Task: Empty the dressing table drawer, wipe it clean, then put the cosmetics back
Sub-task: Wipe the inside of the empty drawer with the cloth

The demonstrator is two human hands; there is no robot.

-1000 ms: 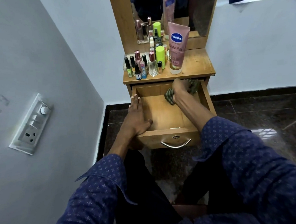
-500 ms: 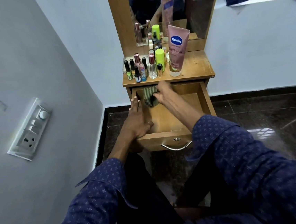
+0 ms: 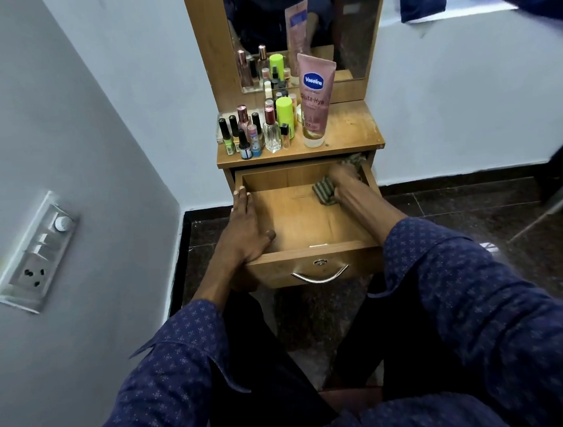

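**Q:** Head view: how are the fingers disposed?

**A:** The fingers of the right hand (image 3: 344,181) are seen curled down onto a striped cloth (image 3: 326,190), which is pressed against the drawer floor at the far right corner. Part of the cloth is bunched up against the far right wall. The fingers of the left hand (image 3: 247,230) are laid straight along the left wall of the drawer (image 3: 308,224), with the thumb hooked inside near the front; nothing is gripped by it, and the drawer is merely steadied.

**Q:** Where are the task's things located?

**A:** The drawer is shown pulled out and emptied; only the cloth is seen inside. The cosmetics are gathered on the tabletop (image 3: 351,131) above: small bottles (image 3: 251,133) grouped at the left, a green-capped container (image 3: 284,109) behind them, and a pink lotion tube (image 3: 314,100) stood on its cap to their right. The wiping step is judged to be under way; the return of the cosmetics is not yet begun.

**Q:** What could go wrong from here?

**A:** The near half of the floor and the left corners might be missed if wiping is confined to the far right. The tall tube, balanced on a narrow cap near the tabletop edge, could be toppled should the drawer be jolted or the rising hand strike it. The crowded bottles could likewise be knocked over.
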